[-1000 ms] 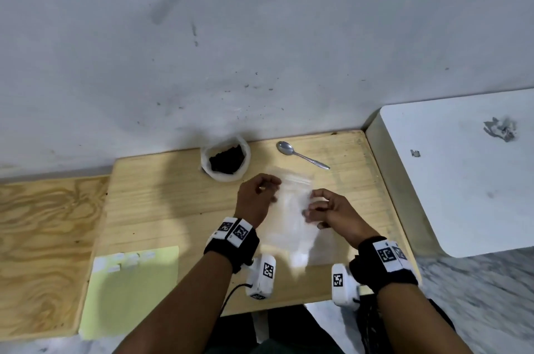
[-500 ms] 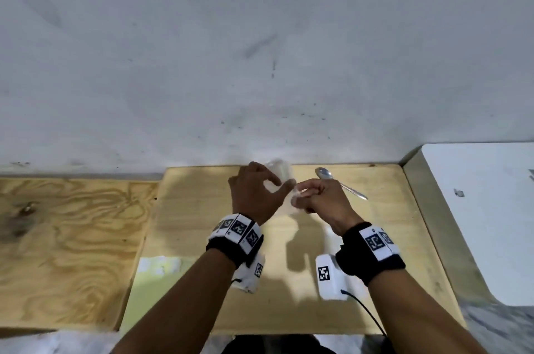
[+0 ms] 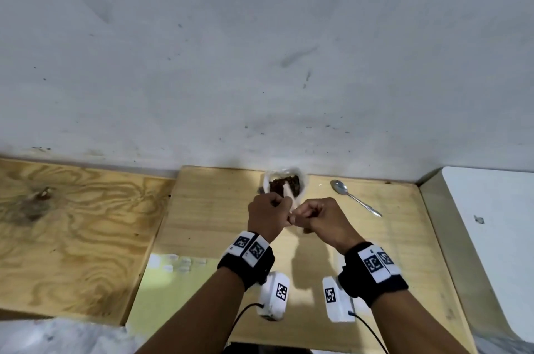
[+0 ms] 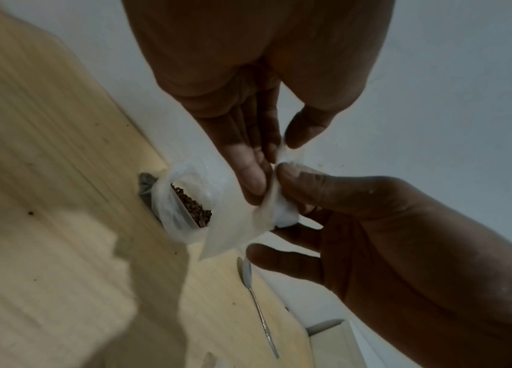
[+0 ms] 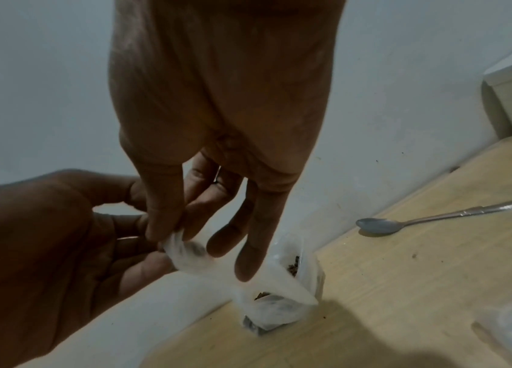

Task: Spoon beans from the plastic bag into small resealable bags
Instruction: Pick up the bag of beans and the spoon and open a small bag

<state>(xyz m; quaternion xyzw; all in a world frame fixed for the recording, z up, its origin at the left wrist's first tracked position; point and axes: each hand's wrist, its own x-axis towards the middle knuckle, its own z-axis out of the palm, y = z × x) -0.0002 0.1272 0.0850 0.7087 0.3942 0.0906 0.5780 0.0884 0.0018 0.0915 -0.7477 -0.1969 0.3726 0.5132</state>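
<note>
A small clear resealable bag [image 4: 238, 224] hangs in the air between my two hands. My left hand [image 3: 268, 215] pinches its top edge between thumb and fingers [image 4: 254, 174]. My right hand [image 3: 320, 218] pinches the same edge from the other side, thumb and fingers [image 5: 160, 224] curled on the film. Just beyond them, against the wall, stands the open plastic bag of dark beans [image 3: 284, 184]. A metal spoon [image 3: 352, 200] lies on the wooden table [image 3: 216, 209] to its right, held by neither hand.
A pale yellow sheet [image 3: 161, 290] carrying several small flat bags [image 3: 179, 262] lies at the table's front left. A plywood board [image 3: 72, 223] adjoins on the left, a white-topped unit [image 3: 491, 223] on the right. The grey wall [image 3: 260, 64] closes the far edge.
Both hands lifted the small bag off the table and brought it up in front of the bean bag, closing together on its top edge. The head view tilted up toward the wall.
</note>
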